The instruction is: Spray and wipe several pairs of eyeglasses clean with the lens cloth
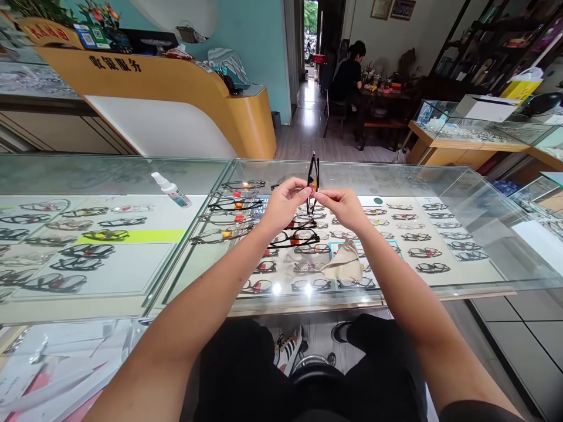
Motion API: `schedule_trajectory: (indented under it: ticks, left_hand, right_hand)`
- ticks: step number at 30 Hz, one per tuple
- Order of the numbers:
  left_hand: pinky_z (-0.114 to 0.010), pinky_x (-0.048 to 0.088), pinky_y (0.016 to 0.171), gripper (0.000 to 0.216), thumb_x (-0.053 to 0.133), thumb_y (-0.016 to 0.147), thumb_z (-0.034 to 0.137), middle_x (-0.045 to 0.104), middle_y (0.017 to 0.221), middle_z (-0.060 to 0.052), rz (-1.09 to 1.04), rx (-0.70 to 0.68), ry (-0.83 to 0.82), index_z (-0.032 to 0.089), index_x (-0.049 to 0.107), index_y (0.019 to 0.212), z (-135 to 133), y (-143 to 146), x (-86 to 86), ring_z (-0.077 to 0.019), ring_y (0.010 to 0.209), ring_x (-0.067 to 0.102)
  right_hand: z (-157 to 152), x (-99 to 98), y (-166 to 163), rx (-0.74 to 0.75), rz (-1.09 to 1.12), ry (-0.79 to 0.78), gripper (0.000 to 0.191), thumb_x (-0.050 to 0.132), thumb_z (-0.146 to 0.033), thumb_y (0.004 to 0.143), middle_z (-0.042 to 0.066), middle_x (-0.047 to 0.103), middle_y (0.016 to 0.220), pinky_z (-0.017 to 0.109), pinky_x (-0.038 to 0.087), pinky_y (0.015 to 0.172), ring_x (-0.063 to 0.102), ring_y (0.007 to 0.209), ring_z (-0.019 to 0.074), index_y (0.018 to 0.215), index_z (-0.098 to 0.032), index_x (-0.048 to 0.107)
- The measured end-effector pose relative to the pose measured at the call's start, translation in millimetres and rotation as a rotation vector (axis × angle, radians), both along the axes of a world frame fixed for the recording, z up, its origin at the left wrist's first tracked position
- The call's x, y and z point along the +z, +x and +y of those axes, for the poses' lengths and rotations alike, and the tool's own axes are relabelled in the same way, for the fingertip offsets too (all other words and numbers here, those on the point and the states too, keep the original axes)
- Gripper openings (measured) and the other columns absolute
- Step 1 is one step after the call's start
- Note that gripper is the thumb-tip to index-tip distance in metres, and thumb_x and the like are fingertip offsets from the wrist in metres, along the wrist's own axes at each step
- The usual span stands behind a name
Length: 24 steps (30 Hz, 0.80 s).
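Observation:
Between my two hands a dark-framed pair of eyeglasses is held up on edge above the glass counter. My left hand pinches it from the left, while my right hand grips it low on the right with thumb and fingers together. Below, to the left of my left hand, several dark eyeglasses with orange and red tags lie in a column on the glass. Other black eyeglasses sit under my hands. A beige cleaning cloth lies crumpled near my right forearm.
A white spray bottle lies on the counter at left. Rows of eyeglasses show beneath the glass. Papers and plastic bags are at lower left. Beyond stand a yellow cashier desk and a seated person at a table.

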State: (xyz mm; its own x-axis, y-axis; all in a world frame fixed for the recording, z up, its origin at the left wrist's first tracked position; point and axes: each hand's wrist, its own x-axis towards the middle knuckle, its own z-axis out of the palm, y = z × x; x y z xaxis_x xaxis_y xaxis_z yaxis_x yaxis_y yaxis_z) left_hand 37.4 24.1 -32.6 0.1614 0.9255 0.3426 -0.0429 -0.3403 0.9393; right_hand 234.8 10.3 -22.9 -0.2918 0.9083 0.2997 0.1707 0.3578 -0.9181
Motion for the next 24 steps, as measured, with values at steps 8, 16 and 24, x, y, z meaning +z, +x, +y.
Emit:
schedule_trajectory:
  ticks: [8, 16, 24]
  left_hand:
    - [-0.03, 0.053, 0.075, 0.05, 0.086, 0.081, 0.067, 0.075, 0.101, -0.005, 0.021, 0.015, 0.003, 0.022, 0.072, 0.096, 3.9, -3.2, -2.1, -0.0168, 0.081, 0.062]
    - [-0.033, 0.054, 0.081, 0.036, 0.078, 0.091, 0.058, 0.074, 0.099, -0.005, 0.126, 0.088, 0.071, 0.023, 0.072, 0.096, 16.0, -16.8, -6.7, -0.0207, 0.088, 0.066]
    - [-0.037, 0.053, 0.095, 0.027, 0.076, 0.09, 0.049, 0.075, 0.099, -0.005, 0.238, 0.089, 0.135, 0.022, 0.073, 0.093, 14.1, -19.4, -1.0, -0.0235, 0.098, 0.069]
  right_hand:
    - [1.2, -1.1, 2.6, -0.065, -0.073, 0.049, 0.051, 0.07, -0.066, 0.093, -0.003, 0.038, 0.066, 0.031, 0.022, 0.064, 0.028, 0.067, 0.0131, 0.084, -0.018, 0.081]
    - [10.3, 6.1, 27.3, -0.473, -0.166, 0.21, 0.033, 0.068, -0.048, 0.098, -0.001, 0.057, 0.064, 0.033, 0.037, 0.068, 0.049, 0.063, 0.0159, 0.093, -0.019, 0.082]
    - [6.9, 12.4, 32.8, -0.688, -0.189, 0.375, 0.031, 0.064, -0.046, 0.103, 0.009, 0.084, 0.11, 0.037, 0.051, 0.084, 0.069, 0.081, 0.0209, 0.116, -0.023, 0.079]
